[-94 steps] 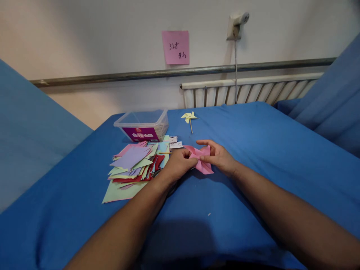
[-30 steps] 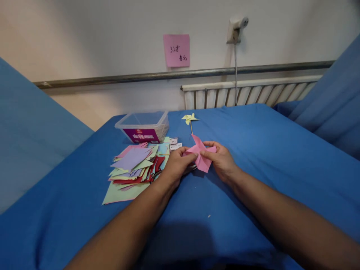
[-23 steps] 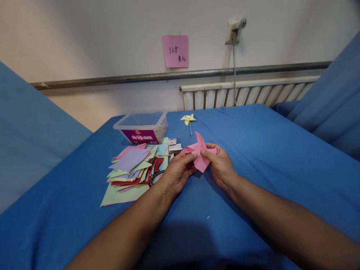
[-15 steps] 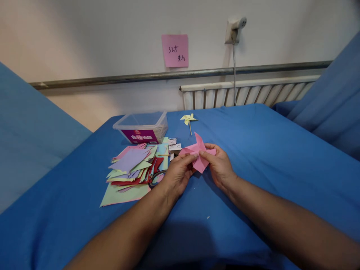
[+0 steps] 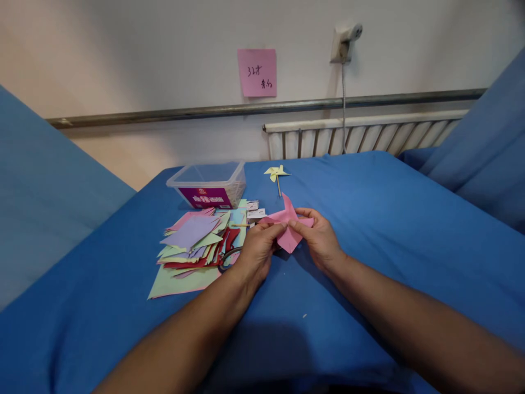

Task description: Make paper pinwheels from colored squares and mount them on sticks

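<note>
A pink folded paper pinwheel (image 5: 288, 225) is held a little above the blue sheet between both hands. My left hand (image 5: 257, 249) pinches its left side with thumb and fingers closed. My right hand (image 5: 318, 236) pinches its centre and right blade from the other side. A finished yellow pinwheel on a stick (image 5: 277, 174) lies farther back on the sheet. A heap of coloured paper squares (image 5: 196, 241) lies just left of my left hand.
A clear plastic box with a purple label (image 5: 209, 183) stands behind the paper heap. Dark scissors handles (image 5: 228, 256) poke out by the heap. Blue bedding rises at the left (image 5: 45, 186) and right (image 5: 488, 142). A radiator (image 5: 361, 134), rail and pink wall note (image 5: 257, 72) lie beyond.
The pink pinwheel was lifted off the sheet and turned upright between the hands since three seconds ago. In the last second it has shifted only slightly, with the fingers re-pinching its centre.
</note>
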Demonstrator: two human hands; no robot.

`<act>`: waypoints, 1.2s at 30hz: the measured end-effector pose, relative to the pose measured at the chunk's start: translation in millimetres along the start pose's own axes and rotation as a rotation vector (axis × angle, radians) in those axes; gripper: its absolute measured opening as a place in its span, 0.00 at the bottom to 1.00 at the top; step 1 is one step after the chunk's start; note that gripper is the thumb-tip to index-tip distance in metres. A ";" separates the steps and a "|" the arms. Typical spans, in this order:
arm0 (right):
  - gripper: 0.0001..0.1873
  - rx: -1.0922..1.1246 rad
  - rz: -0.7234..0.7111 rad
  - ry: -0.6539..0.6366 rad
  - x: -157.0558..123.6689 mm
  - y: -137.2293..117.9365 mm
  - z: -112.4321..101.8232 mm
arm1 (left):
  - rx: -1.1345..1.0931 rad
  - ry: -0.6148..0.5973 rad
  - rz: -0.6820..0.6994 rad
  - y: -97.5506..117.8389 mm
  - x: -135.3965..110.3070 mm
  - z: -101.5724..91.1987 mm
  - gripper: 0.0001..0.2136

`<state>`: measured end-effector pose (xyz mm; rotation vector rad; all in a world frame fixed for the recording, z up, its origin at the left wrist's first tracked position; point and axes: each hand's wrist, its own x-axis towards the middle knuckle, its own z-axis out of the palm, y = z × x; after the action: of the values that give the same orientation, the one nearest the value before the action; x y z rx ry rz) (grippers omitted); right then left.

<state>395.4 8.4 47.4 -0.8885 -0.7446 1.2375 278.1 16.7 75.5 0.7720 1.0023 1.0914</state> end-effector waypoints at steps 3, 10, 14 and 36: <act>0.21 -0.061 -0.074 -0.035 2.0 -3.2 -3.4 | -0.050 0.033 0.002 6.8 3.0 -3.6 0.07; 0.26 -0.495 -0.424 -0.179 0.5 -6.5 -10.9 | -0.214 0.019 -0.026 24.9 14.8 -16.8 0.10; 0.20 -0.636 -0.533 -0.227 -3.0 -8.8 -8.0 | -0.263 -0.021 -0.093 28.0 13.4 -16.5 0.09; 0.06 -0.528 -0.415 -0.118 5.3 -6.4 -10.0 | -0.085 -0.056 -0.070 11.9 1.8 -5.8 0.07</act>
<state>408.0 11.4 48.3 -1.0207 -1.3149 0.7341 268.8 22.0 83.5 0.6904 0.9236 1.0397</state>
